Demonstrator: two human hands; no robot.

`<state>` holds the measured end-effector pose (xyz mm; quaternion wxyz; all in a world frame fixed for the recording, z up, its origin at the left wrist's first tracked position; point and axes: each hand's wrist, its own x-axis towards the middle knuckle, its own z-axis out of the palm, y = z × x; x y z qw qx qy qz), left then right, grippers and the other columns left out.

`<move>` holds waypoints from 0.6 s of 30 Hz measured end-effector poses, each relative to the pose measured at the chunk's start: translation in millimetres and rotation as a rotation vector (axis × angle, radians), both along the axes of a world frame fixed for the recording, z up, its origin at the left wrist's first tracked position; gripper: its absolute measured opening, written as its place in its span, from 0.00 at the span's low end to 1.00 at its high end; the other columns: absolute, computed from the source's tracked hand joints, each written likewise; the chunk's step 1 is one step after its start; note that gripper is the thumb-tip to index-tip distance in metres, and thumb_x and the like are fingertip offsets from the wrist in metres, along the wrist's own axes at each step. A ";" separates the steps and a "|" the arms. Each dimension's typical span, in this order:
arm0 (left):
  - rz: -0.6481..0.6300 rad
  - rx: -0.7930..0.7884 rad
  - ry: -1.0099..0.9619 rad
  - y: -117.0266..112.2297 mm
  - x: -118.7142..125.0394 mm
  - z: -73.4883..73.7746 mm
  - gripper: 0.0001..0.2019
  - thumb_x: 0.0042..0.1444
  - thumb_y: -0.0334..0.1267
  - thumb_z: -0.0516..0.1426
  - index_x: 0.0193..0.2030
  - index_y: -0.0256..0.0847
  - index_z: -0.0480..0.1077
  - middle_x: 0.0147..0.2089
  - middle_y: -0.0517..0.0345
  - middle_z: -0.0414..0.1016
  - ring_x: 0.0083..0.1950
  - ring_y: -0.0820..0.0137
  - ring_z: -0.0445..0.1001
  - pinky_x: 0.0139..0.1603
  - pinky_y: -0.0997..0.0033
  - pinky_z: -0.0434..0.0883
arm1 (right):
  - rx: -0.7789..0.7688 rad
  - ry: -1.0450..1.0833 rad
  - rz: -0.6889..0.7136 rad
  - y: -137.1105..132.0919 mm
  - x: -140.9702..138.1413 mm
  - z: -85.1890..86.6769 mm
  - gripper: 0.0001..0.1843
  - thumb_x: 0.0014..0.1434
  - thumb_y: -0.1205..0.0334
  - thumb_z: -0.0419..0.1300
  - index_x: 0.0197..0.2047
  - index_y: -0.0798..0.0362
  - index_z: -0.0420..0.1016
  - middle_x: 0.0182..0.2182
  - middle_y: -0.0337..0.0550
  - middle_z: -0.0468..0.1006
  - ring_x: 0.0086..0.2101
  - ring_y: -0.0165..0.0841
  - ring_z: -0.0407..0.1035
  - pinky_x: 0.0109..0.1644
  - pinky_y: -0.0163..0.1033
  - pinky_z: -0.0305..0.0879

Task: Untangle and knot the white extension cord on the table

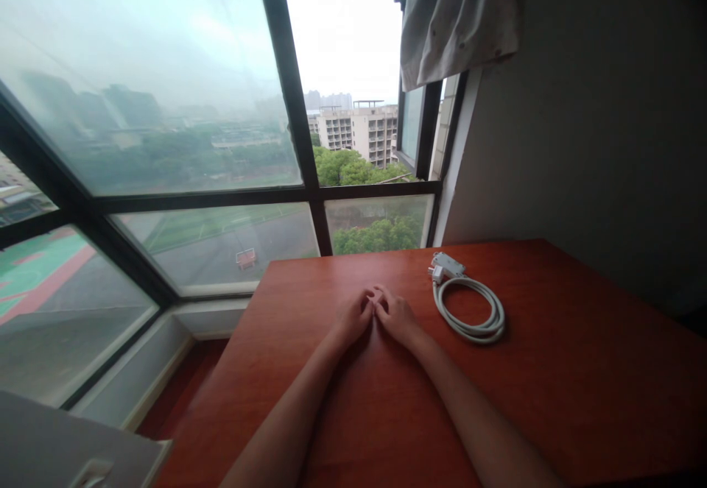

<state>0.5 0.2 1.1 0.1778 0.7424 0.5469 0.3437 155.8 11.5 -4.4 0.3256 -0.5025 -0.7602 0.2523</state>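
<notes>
Both of my forearms lie on a reddish-brown wooden table (574, 385). My left hand (353, 317) and my right hand (396, 317) rest palm down in the table's middle, fingers relaxed, their fingertips touching each other. Neither hand holds anything. A coiled white cable (470, 311) lies on the table just right of my right hand, apart from it. Its white plug block (446, 265) sits at the coil's far end.
A large dark-framed window (298, 142) stands beyond the table's far and left edges, with buildings and trees outside. A patterned curtain (461, 17) hangs at the upper right. A grey wall (596, 142) borders the table on the right. A grey surface (66, 451) shows at the lower left.
</notes>
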 end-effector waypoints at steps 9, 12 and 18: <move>0.005 0.001 0.009 0.5 0.3 -0.1 0.11 0.59 0.35 0.52 0.47 0.40 0.71 0.38 0.54 0.78 0.38 0.67 0.75 0.42 0.67 0.68 | 0.008 -0.007 0.000 2.3 -0.6 -3.2 0.23 0.62 0.64 0.54 0.61 0.55 0.66 0.39 0.47 0.81 0.40 0.37 0.75 0.48 0.39 0.66; 0.004 0.001 0.006 0.4 0.5 -0.2 0.11 0.59 0.35 0.52 0.47 0.41 0.71 0.39 0.54 0.78 0.38 0.66 0.75 0.43 0.67 0.69 | 0.008 -0.008 -0.001 2.1 -0.5 -3.0 0.23 0.62 0.64 0.54 0.61 0.54 0.66 0.39 0.46 0.81 0.41 0.38 0.75 0.49 0.38 0.66; 0.001 0.005 0.001 0.2 0.0 -0.8 0.11 0.60 0.35 0.52 0.47 0.41 0.71 0.39 0.54 0.78 0.39 0.67 0.75 0.43 0.68 0.69 | 0.010 0.004 -0.001 0.3 -0.5 -1.5 0.23 0.62 0.64 0.53 0.60 0.54 0.66 0.40 0.47 0.81 0.42 0.37 0.75 0.50 0.38 0.65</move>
